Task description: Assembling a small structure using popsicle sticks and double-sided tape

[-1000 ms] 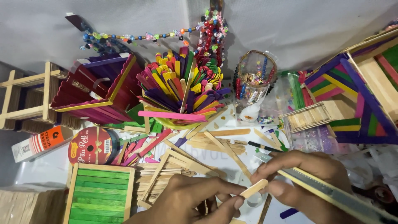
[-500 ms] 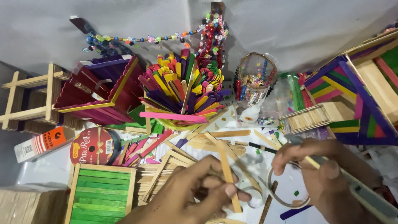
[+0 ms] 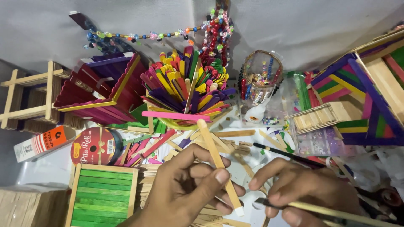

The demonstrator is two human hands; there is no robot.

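My left hand (image 3: 189, 189) grips a plain wooden craft stick (image 3: 212, 149) between thumb and fingers. The stick points up and away, with a white-tipped lower end near my right fingertips. My right hand (image 3: 303, 189) holds a thin brush-like stick (image 3: 336, 214) that runs off toward the lower right. Its index finger reaches toward the craft stick's lower end. Loose plain sticks (image 3: 235, 145) lie scattered on the table just beyond both hands.
A holder full of coloured sticks (image 3: 185, 88) stands at centre back. A red-purple stick box (image 3: 105, 92), a bead jar (image 3: 259, 84), a ribbon roll (image 3: 94, 147), a green stick panel (image 3: 103, 195), a wooden frame (image 3: 25, 98) and a striped stick house (image 3: 362, 96) surround them.
My left hand has turned the craft stick from lying low between the hands to pointing up and away. My right hand has moved closer to its lower end.
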